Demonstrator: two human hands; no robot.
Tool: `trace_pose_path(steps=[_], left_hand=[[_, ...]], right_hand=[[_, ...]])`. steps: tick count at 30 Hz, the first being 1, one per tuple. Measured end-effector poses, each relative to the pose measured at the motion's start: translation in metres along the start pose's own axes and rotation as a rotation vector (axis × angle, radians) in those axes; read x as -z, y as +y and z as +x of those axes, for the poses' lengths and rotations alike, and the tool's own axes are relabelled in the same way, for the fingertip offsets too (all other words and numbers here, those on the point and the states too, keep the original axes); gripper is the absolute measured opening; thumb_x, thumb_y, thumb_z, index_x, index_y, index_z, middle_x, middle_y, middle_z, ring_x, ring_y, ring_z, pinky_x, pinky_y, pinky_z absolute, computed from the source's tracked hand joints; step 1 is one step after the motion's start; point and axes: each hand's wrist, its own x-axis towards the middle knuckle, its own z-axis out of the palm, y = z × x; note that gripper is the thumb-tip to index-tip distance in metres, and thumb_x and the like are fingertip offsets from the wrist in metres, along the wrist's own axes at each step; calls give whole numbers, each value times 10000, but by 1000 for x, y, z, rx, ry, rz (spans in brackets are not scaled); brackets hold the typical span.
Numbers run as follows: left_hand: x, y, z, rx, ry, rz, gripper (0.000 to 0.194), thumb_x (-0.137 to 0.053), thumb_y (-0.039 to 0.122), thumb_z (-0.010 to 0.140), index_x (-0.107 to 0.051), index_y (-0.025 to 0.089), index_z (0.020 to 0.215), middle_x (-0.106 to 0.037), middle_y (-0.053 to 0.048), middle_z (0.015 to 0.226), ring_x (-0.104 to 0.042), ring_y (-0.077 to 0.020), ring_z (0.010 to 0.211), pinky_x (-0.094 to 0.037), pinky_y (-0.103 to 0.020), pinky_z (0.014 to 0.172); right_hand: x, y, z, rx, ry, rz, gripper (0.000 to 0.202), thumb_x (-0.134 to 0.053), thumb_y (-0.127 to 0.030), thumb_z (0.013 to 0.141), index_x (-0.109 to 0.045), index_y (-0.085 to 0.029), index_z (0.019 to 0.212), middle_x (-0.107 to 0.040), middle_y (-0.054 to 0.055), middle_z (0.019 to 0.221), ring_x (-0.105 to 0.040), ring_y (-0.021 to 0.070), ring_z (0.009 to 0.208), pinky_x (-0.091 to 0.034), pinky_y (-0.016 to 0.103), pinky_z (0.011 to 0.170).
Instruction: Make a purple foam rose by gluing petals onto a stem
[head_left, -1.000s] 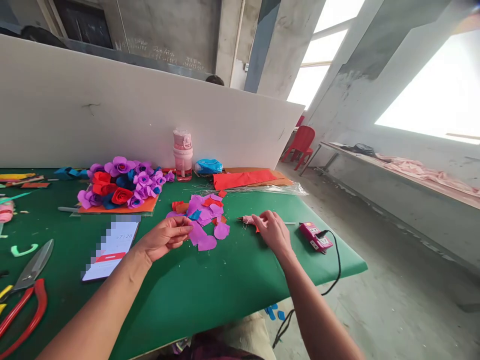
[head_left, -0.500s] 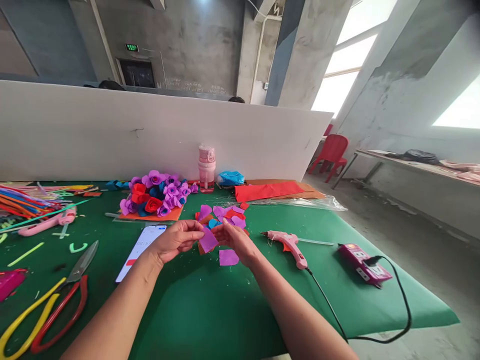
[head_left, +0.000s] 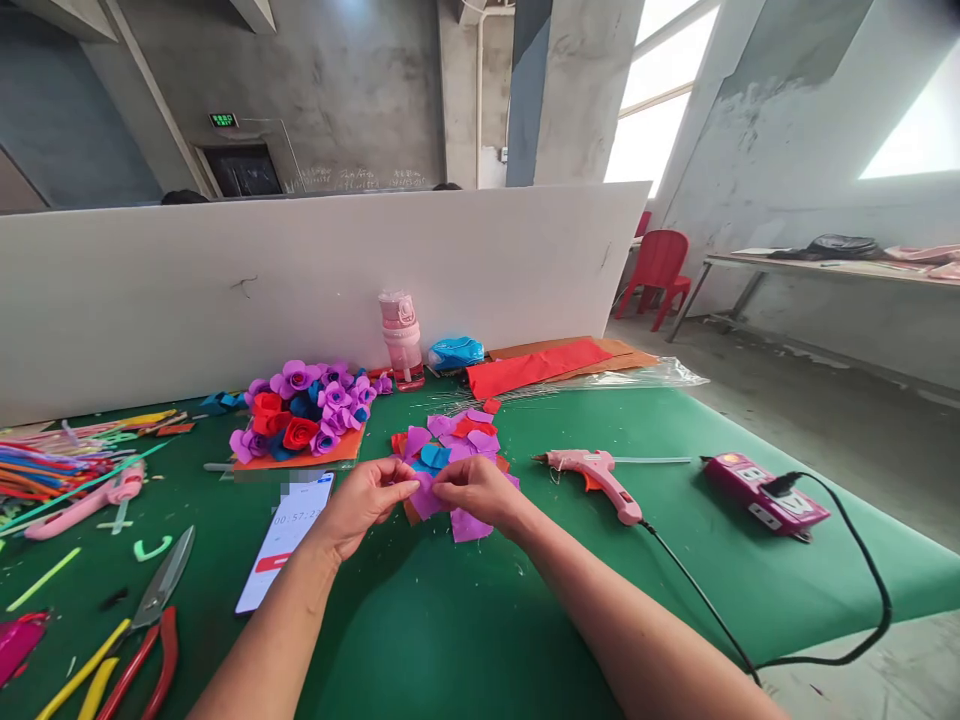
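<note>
Both hands meet over the near edge of a pile of cut paper pieces (head_left: pixel 457 432) in purple, red and blue. My left hand (head_left: pixel 373 500) is closed in a pinch on the left edge of a purple paper piece (head_left: pixel 426 497). From the other side, the thumb and fingers of my right hand (head_left: pixel 480 492) pinch the same piece. Another purple piece (head_left: pixel 470 526) lies on the green table just below the right hand. A blue piece (head_left: pixel 433 458) shows on the pile behind the fingertips.
A pink glue gun (head_left: pixel 596 470) and purple power strip (head_left: pixel 765 494) lie right, joined by a black cord. Left are a phone (head_left: pixel 289 535), scissors (head_left: pixel 154 600) and paper flowers (head_left: pixel 304 410). Behind stand a pink bottle (head_left: pixel 403 345) and white partition (head_left: pixel 315 270).
My right hand has closed from a loose, spread pose into a pinch on the purple piece. The view has shifted and tilted slightly.
</note>
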Motion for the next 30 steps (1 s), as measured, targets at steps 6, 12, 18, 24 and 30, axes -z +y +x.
trace_pose_path(steps=[6, 12, 18, 24, 30], left_hand=[[-6, -4, 4, -159, 80, -44, 401, -531, 539, 796, -581, 157, 909, -522, 31, 640, -305, -60, 465, -234, -209, 451], [-18, -9, 6, -200, 151, -52, 342, -586, 507, 765, -511, 191, 871, -578, 33, 617, -345, -68, 443, -251, -201, 439], [-21, -14, 8, -261, 243, -88, 303, -658, 466, 723, -569, 181, 772, -647, -19, 752, -569, -142, 664, -461, -266, 642], [-24, -17, 11, -302, 336, -58, 232, -711, 405, 686, -652, 191, 752, -618, 9, 718, -538, -137, 698, -429, -241, 663], [-28, -20, 10, -250, 266, -89, 253, -742, 417, 656, -672, 187, 734, -583, 30, 641, -459, -101, 555, -378, -229, 547]], right_hand=[[9, -8, 6, 15, 333, 216, 172, -604, -301, 628, -652, -157, 548, -562, -15, 498, -525, 117, 496, -435, 244, 543], [15, -12, 7, 18, 435, 387, 189, -672, -334, 568, -651, -147, 583, -595, 5, 534, -563, 134, 515, -454, 259, 562], [14, -14, 7, 67, 513, 399, 206, -654, -355, 610, -654, -150, 594, -603, 9, 541, -568, 141, 533, -458, 264, 581], [7, -14, 4, 104, 532, 330, 216, -616, -354, 657, -678, -148, 642, -624, 20, 582, -556, 149, 563, -443, 264, 586], [1, -18, -1, 120, 492, 294, 216, -590, -352, 666, -618, -165, 562, -557, -13, 530, -498, 128, 525, -410, 254, 560]])
